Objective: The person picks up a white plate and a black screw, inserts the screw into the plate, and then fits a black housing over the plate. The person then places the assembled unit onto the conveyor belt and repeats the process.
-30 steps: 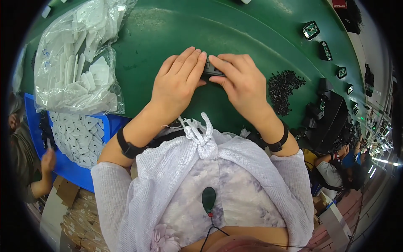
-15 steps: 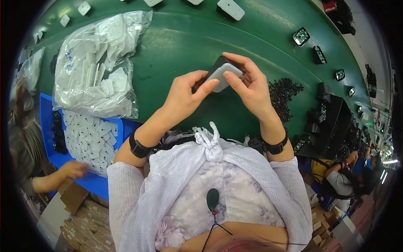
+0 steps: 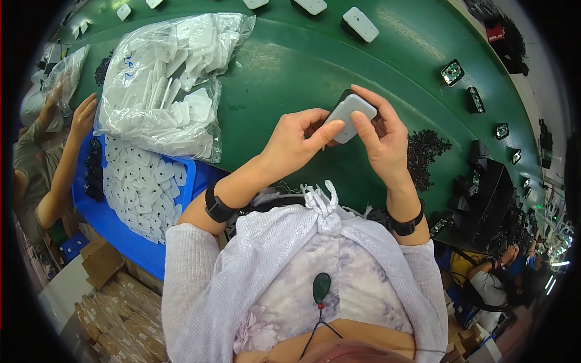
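Between my two hands, above the green worktop, is a small black plastic case with a light grey cover (image 3: 346,121) on its upper face. My left hand (image 3: 301,134) grips its left side, thumb on the cover's edge and fingers behind. My right hand (image 3: 382,134) clasps the right side, its thumb pressed on the cover and its fingers round the back. The cover looks nearly flush with the black body, which shows only along the top edge. Whatever is inside the case is hidden.
A clear bag of white plastic plates (image 3: 163,85) lies left, by a blue bin (image 3: 130,242) of white pieces. Small black parts (image 3: 425,154) are heaped right. Cased circuit boards (image 3: 452,72) and covered cases (image 3: 361,24) line the far side. A co-worker's hand (image 3: 83,115) is at far left.
The cover now sits more squarely on the black case, where before it was offset. The co-worker's hand went from over the blue bin up toward the bag. The whole view shifted slightly.
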A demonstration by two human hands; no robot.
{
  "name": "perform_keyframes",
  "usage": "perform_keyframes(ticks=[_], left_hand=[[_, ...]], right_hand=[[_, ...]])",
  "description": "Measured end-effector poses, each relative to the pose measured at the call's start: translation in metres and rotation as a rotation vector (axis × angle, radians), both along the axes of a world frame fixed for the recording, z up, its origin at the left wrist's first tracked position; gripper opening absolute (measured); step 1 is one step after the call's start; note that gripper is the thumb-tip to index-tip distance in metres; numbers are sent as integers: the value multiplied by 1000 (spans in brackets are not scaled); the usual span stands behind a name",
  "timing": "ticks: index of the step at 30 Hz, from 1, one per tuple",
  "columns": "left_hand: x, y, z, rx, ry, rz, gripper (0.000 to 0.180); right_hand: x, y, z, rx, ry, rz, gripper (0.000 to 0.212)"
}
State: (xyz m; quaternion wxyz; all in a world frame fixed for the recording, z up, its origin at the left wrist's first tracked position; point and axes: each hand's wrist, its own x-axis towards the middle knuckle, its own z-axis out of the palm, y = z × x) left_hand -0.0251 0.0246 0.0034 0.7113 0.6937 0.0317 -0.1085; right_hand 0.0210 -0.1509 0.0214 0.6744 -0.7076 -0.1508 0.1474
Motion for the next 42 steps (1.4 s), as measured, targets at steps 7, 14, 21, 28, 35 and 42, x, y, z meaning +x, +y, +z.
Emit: perform_keyframes(ticks=[7, 14, 21, 28, 35, 42], left_hand=[[2, -4, -1, -57, -25, 30, 34], [10, 6, 4, 125, -175, 37, 29], [12, 128, 4, 925, -345, 724, 21], [24, 159, -24, 1513, -395, 529, 35], [30, 163, -20, 1578, -247, 451, 32], [21, 182, -23, 1310, -236, 476, 24]], right_hand=[[2, 2, 0, 8, -39, -21, 40], [11, 0, 4, 216, 78, -98, 40], [108, -51, 17, -241, -273, -291, 35], [199, -68, -14, -568, -281, 1, 29], [226, -63, -7, -788, -152, 49, 37], [183, -93, 16, -876, -535, -222, 32]])
